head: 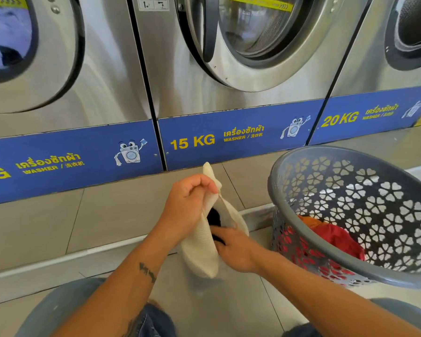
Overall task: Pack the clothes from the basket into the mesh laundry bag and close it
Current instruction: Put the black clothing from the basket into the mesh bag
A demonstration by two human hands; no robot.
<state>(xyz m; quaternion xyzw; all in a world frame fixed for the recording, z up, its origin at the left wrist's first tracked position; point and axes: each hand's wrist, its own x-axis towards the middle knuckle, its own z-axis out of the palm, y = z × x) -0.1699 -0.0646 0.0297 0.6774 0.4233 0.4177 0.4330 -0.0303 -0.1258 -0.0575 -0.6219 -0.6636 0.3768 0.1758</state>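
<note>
A white mesh laundry bag point(199, 254) hangs in front of me above the floor tiles. My left hand point(187, 200) pinches its upper edge and holds the mouth up. A black garment point(214, 218) shows inside the bag's mouth. My right hand point(236, 251) is at the mouth with its fingers closed on that black cloth, pushing into the bag. To the right stands a grey perforated plastic basket point(350, 215), tilted toward me, with red and orange clothes point(331, 234) at its bottom.
A row of steel front-loading washers point(241, 57) with blue base panels stands straight ahead; the middle one is marked 15 KG. My knees in blue jeans point(66, 310) show at the bottom edge. Tiled floor runs between me and the machines.
</note>
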